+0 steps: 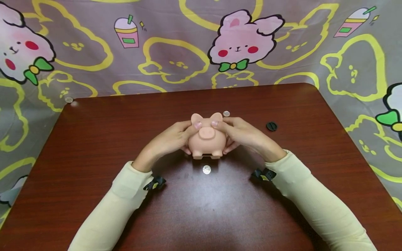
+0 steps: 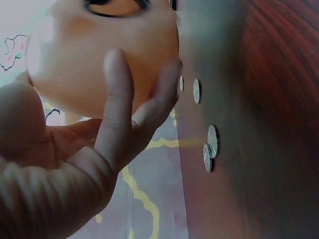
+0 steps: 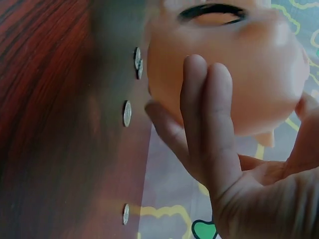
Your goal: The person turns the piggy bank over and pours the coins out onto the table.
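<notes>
A pink piggy bank [image 1: 207, 143] faces me, upright over the middle of the table. My left hand [image 1: 171, 139] grips its left side, thumb beside the snout and fingers spread along the belly. On the other side my right hand [image 1: 244, 134] holds it the same way, with the thumb on the face. Both wrist views show a dark round hole [image 3: 214, 11] in the piggy bank's underside. One silver coin [image 1: 206, 169] lies just in front of the piggy bank. Another coin [image 1: 226, 113] lies behind its ear, near the right hand.
A black round plug [image 1: 272, 126] lies right of the right hand. At the table's far left corner is a coin [image 1: 68, 99]. Two coins overlap [image 2: 209, 149] in the left wrist view. A patterned cloth [image 1: 176, 45] hangs behind the brown table [image 1: 94, 139].
</notes>
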{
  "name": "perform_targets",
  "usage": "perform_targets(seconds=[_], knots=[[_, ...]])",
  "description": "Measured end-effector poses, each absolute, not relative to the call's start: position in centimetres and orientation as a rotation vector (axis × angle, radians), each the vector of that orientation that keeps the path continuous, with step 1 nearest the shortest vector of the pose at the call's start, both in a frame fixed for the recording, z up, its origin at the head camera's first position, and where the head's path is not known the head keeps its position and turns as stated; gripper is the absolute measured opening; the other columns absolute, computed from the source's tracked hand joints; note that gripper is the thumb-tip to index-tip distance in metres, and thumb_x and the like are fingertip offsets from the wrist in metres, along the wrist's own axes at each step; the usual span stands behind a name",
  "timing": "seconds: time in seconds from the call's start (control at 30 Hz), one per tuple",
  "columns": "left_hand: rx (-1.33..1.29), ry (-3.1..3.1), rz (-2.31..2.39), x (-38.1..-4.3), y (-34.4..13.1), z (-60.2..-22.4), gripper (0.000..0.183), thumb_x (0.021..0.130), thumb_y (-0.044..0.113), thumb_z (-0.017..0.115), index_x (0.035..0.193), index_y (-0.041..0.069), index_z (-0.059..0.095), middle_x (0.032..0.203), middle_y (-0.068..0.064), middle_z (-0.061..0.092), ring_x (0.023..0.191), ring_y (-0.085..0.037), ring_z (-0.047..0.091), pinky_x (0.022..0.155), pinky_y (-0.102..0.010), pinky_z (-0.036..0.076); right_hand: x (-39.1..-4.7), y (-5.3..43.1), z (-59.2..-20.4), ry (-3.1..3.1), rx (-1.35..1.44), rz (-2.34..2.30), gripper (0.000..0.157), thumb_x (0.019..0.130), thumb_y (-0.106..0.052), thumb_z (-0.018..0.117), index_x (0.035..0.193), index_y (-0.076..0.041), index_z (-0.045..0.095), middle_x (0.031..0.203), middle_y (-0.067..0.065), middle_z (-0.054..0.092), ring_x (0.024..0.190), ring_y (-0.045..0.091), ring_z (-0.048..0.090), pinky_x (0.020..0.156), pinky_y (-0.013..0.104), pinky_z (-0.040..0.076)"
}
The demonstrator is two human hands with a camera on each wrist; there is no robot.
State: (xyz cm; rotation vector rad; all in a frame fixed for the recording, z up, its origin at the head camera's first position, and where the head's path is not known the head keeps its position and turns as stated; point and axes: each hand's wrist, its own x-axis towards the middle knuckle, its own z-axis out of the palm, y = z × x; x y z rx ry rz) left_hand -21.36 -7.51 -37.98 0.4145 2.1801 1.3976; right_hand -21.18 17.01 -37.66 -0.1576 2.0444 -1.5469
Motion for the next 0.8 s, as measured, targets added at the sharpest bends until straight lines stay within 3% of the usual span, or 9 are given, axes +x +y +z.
perform_targets(seconds=[0.13, 0.33, 0.47, 0.57, 0.67, 0.8], knots=[[0.41, 2.17, 1.42, -21.4, -7.6, -38.2, 0.046, 0.11, 0.04, 0.052, 0.145, 0.009, 0.055, 0.112, -0.016, 0.072, 0.075, -0.025, 0.073, 0.074, -0.046, 0.064, -21.2, 17.1, -38.0, 2.021, -0.202, -1.572, 0.047, 0.108, -0.037, 0.056, 0.143, -0.006, 0.054, 0.103, 0.014, 0.072, 0.07, 0.021, 0.074, 0.069, 0.042, 0.065], [0.397, 2.161, 1.352, -21.3, -7.5, -38.3, 0.051, 0.11, 0.042, 0.051, 0.148, 0.009, 0.052, 0.11, -0.015, 0.073, 0.075, -0.025, 0.071, 0.075, -0.043, 0.062, -21.2, 17.2, -38.2, 1.989, -0.202, -1.528, 0.048, 0.109, -0.034, 0.054, 0.146, -0.004, 0.053, 0.112, 0.017, 0.072, 0.08, 0.019, 0.075, 0.074, 0.039, 0.065], [0.489, 2.261, 1.298, -21.2, -7.6, -38.3, 0.058, 0.104, 0.036, 0.066, 0.153, 0.013, 0.048, 0.121, -0.014, 0.07, 0.088, -0.025, 0.069, 0.082, -0.047, 0.06, -21.1, 17.5, -38.2, 2.025, -0.272, -1.504, 0.053, 0.104, -0.024, 0.065, 0.152, -0.009, 0.048, 0.134, 0.018, 0.065, 0.099, 0.021, 0.073, 0.086, 0.042, 0.064], [0.802, 2.545, 1.251, -21.2, -7.8, -38.3, 0.084, 0.09, 0.033, 0.085, 0.16, 0.016, 0.041, 0.145, -0.011, 0.06, 0.12, -0.025, 0.063, 0.103, -0.048, 0.053, -20.8, 17.6, -38.1, 2.267, -0.525, -1.519, 0.08, 0.092, -0.016, 0.082, 0.16, -0.016, 0.04, 0.154, 0.01, 0.05, 0.121, 0.021, 0.064, 0.099, 0.043, 0.059], [1.213, 2.9, 1.168, -21.3, -8.0, -38.5, 0.105, 0.076, 0.029, 0.097, 0.161, 0.016, 0.038, 0.162, -0.011, 0.045, 0.145, -0.03, 0.047, 0.119, -0.049, 0.041, -20.4, 17.4, -38.2, 2.635, -0.879, -1.477, 0.102, 0.081, -0.012, 0.092, 0.164, -0.017, 0.034, 0.166, 0.006, 0.036, 0.144, 0.022, 0.047, 0.112, 0.043, 0.049], [1.543, 3.049, 1.152, -21.4, -8.0, -38.9, 0.103, 0.071, 0.019, 0.099, 0.156, 0.011, 0.042, 0.165, -0.019, 0.039, 0.15, -0.04, 0.04, 0.123, -0.052, 0.036, -19.9, 17.2, -38.6, 2.882, -1.17, -1.423, 0.101, 0.079, -0.009, 0.092, 0.162, -0.01, 0.034, 0.169, 0.011, 0.03, 0.155, 0.026, 0.034, 0.12, 0.046, 0.042]])
